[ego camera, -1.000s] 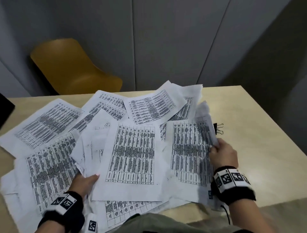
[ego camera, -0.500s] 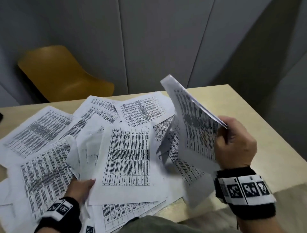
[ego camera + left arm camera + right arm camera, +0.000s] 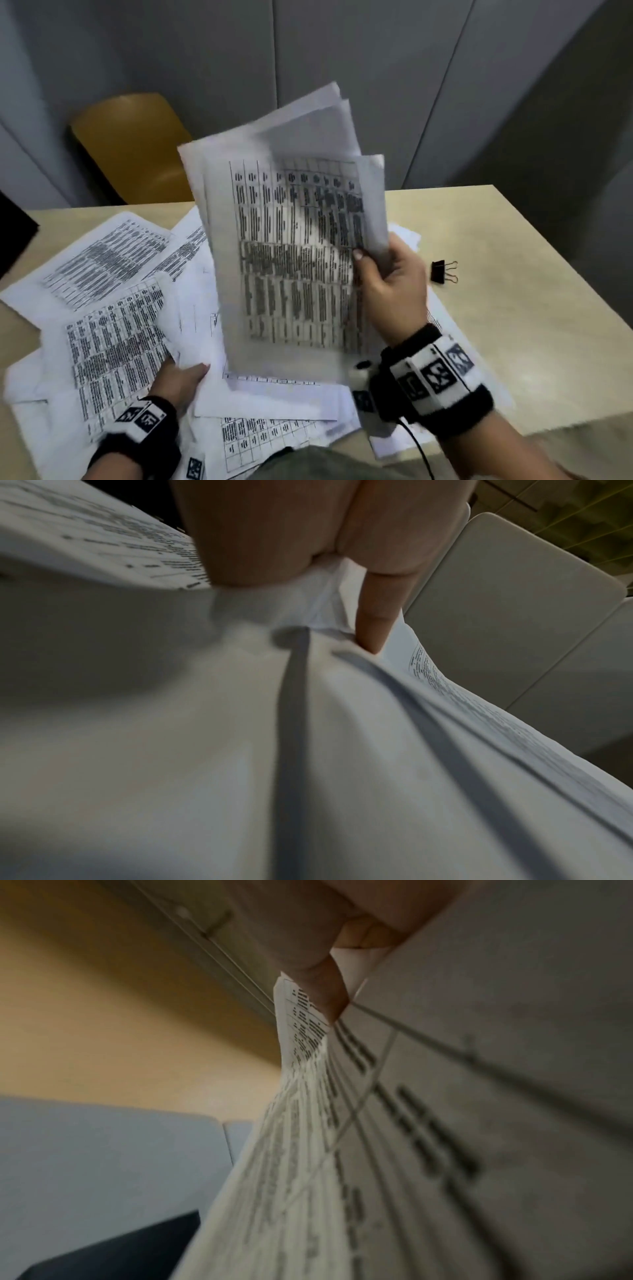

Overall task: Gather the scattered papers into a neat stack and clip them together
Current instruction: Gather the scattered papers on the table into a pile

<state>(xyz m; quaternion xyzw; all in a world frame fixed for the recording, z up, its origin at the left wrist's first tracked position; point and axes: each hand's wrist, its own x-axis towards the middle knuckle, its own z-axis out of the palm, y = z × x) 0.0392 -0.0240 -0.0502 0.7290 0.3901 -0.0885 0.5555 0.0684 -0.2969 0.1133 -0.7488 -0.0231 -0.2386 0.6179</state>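
Observation:
My right hand (image 3: pixel 383 270) grips a few printed sheets (image 3: pixel 294 246) by their right edge and holds them upright above the table; in the right wrist view the thumb (image 3: pixel 329 993) pinches the sheets (image 3: pixel 377 1123). Several more printed papers (image 3: pixel 113 308) lie scattered over the table's left and middle. My left hand (image 3: pixel 181 380) lies among them, its fingers under a white sheet (image 3: pixel 202 322); in the left wrist view the fingers (image 3: pixel 373 620) press into the paper (image 3: pixel 240 750), and whether they curl round it stays hidden. A black binder clip (image 3: pixel 442 271) lies on the table right of my right hand.
The light wooden table (image 3: pixel 513 308) has bare surface on its right side and its right and near edges are close. A yellow chair (image 3: pixel 137 147) stands behind the table against grey wall panels. A dark object (image 3: pixel 13 236) sits at the far left edge.
My right hand has lifted the sheets from the table's right side, raised them upright and swung them toward the middle. The binder clip is uncovered. My left hand has stayed among the papers.

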